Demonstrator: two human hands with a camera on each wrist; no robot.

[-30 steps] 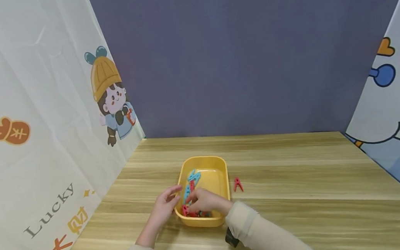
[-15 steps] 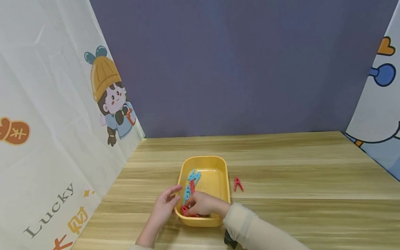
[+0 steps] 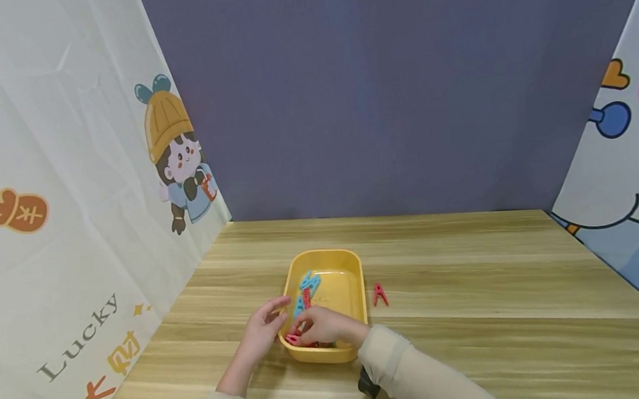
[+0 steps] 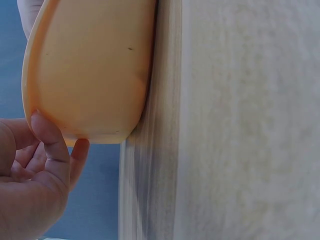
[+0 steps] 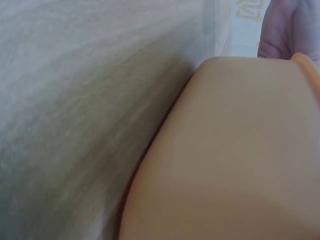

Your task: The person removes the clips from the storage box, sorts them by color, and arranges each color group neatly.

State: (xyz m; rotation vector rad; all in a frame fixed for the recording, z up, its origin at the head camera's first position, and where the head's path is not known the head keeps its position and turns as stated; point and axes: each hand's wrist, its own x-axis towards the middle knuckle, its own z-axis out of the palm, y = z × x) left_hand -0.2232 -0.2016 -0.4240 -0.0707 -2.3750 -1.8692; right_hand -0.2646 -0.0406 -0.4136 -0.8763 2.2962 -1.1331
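Note:
A yellow plastic basin (image 3: 351, 302) sits on the table with blue clothespins (image 3: 310, 281) and red clothespins (image 3: 306, 297) along its left side. My left hand (image 3: 262, 328) holds the basin's left rim; in the left wrist view, the fingers (image 4: 50, 137) bend against the outer wall. Inside the near-left corner, my right hand (image 3: 323, 326) pinches a red clothespin (image 3: 293, 338). Its palm covers part of the basin floor and some of the pieces there. The right wrist view shows mostly the basin's outer wall (image 5: 235, 150), not the right fingertips.
One red clothespin (image 3: 380, 294) lies on the wooden table (image 3: 458, 276), just right of the basin. A dark blue panel (image 3: 379, 96) stands behind the table. Printed white sheets (image 3: 90, 178) flank it on both sides.
The red clothespin at my right fingertips has turned from upright to lying more sideways and shifted slightly left. My right hand has moved slightly toward me; the left hand stays on the rim.

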